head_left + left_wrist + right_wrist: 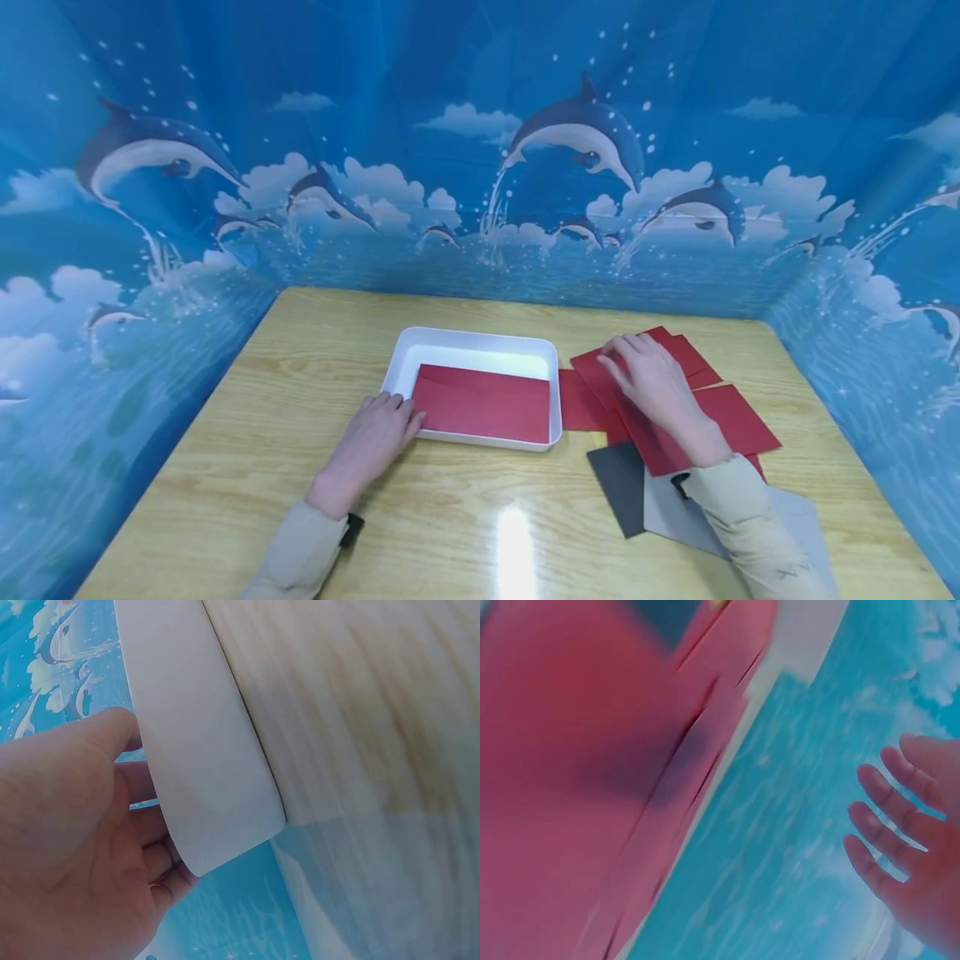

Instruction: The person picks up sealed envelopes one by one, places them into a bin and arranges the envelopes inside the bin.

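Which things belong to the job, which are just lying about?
Likely job: white rectangular tray, gripped by the left hand; red paper-like rectangle inside it; overlapping red paper-like rectangles under the right hand.

Likely incidental: dark grey flat sheet; light grey flat sheet; blue dolphin-print backdrop.

Left hand [378,429] blocking front-left corner of white tray [480,442], fingers lapping over rim. Tray walls standing round red envelope [480,404]; way in opening from above, bare floor strip showing behind envelope. Loose red envelopes [738,417] crowding tray's right wall; right hand [648,375] hovering above them, obstructing descent there. Right forearm crossing light grey sheet [667,512]. Table [435,517] offering free lane between forearms to tray's front wall, more room lying left. Dolphin curtain [480,258] closing off back edge.
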Tool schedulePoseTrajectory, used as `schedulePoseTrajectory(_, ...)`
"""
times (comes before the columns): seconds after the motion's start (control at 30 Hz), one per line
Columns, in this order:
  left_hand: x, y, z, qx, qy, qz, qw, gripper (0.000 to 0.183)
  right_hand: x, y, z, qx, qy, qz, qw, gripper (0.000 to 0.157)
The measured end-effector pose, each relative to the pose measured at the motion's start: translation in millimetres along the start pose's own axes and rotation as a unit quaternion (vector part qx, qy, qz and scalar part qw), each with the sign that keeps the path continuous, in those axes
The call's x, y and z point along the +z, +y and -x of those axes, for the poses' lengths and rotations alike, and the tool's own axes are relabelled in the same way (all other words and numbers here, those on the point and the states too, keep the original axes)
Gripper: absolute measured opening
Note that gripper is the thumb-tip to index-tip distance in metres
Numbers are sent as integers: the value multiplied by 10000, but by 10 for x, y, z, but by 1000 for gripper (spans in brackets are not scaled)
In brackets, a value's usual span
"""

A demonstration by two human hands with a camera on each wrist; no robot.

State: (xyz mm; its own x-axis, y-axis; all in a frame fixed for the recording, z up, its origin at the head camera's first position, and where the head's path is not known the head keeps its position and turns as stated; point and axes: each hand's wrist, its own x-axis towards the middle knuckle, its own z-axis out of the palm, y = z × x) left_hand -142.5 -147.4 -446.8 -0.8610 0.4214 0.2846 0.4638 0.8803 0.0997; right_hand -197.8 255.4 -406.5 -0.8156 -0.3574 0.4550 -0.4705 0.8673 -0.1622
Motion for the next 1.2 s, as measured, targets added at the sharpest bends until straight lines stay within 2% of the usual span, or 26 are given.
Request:
schedulePoseTrajectory(0.27, -5, -8, -15, 0, 20, -62, 10000, 23, -129, 586, 312, 321, -302, 314, 9985, 29)
schedulePoseTrajectory(0.4, -5, -11, -9, -59, -30, 14, 10000, 23, -166, 818, 468, 463, -922, 317, 9942, 29)
schedulePoseTrajectory(0.53, -9, -8, -3, -109, -62, 82, 9999, 24, -170, 964, 568, 698, -1739, 230, 9820, 39)
schedulePoseTrajectory(0.63, -11, -6, 0, -113, -72, 82, 9999, 24, -157, 1019, 612, 887, -2099, 162, 9736, 47)
schedulePoseTrajectory(0.87, -7, -3, -3, -127, -79, 73, 9999, 24, -137, 1070, 631, 859, -2144, -45, 9730, 40)
schedulePoseTrajectory(1.07, -11, 6, -6, -83, -68, 86, 9999, 23, -151, 1104, 666, 1033, -2222, -150, 9694, 49)
schedulePoseTrajectory(1.2, -13, 8, -4, -81, -33, 76, 9999, 23, -150, 1103, 676, 1101, -2219, -138, 9687, 50)
